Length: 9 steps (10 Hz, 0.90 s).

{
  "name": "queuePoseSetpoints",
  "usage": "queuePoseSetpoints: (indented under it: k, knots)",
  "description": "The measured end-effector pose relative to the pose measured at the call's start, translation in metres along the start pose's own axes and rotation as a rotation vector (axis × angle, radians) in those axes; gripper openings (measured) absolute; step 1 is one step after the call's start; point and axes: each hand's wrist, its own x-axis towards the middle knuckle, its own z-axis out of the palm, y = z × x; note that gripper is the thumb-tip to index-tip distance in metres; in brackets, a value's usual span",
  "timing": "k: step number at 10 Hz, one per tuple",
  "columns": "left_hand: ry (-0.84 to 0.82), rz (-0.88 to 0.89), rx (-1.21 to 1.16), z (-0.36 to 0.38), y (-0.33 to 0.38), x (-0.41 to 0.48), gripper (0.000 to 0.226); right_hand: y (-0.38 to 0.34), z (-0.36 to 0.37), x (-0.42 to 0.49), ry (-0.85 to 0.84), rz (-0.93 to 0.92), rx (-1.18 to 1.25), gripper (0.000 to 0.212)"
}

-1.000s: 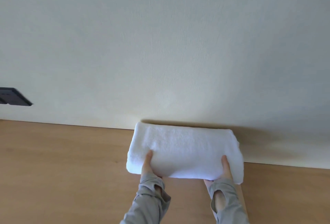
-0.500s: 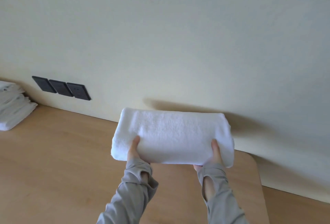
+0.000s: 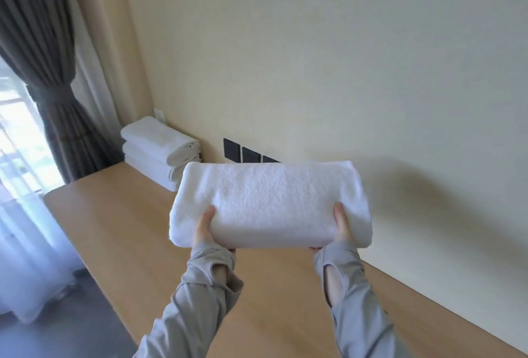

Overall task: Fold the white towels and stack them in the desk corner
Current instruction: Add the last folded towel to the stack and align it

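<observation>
Folded towel (image 3: 271,200): likely soft, light, floppy. Clasped by left hand (image 3: 203,229) and right hand (image 3: 343,227), thumbs on top; best supported underneath.

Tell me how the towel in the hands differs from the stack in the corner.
The held towel is one folded piece; the stack is several layers. The held towel is up off the desk, gripped by the left hand and right hand; the stack rests on the desk by the wall. Both are white and folded.

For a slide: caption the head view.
A folded towel held by left hand and right hand above desk, stack beyond.
</observation>
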Motion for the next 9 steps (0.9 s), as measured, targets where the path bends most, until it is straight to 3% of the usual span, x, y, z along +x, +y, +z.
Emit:
queuePoseSetpoints:
  k: [1, 3, 4, 5, 6, 7, 9]
  knots:
    - [-0.028, 0.057, -0.057, -0.026, 0.073, 0.009, 0.051, 0.048, 0.060, -0.019, -0.040, 0.017, -0.026, 0.029]
    - [-0.052, 0.153, -0.123, -0.076, 0.217, 0.036, 0.061, 0.153, 0.173, -0.060, -0.143, 0.122, -0.083, 0.051]
    - [-0.015, 0.237, -0.169, -0.099, 0.282, 0.047, 0.055, 0.201, 0.223, -0.079, -0.192, 0.178, -0.113, 0.057]
    - [0.013, 0.267, -0.196, -0.120, 0.336, 0.061, 0.058, 0.242, 0.266, -0.095, -0.252, 0.223, -0.134, 0.052]
    - [0.002, 0.298, -0.255, -0.139, 0.376, 0.070, 0.059, 0.270, 0.304, -0.107, -0.370, 0.259, -0.184, 0.047]
    - [0.019, 0.315, -0.285, -0.153, 0.416, 0.082, 0.051, 0.298, 0.337, -0.115, -0.413, 0.290, -0.236, 0.063]
    - [0.007, 0.429, -0.295, -0.160, 0.481, 0.119, 0.032, 0.351, 0.403, -0.110, -0.450, 0.327, -0.279, 0.064]
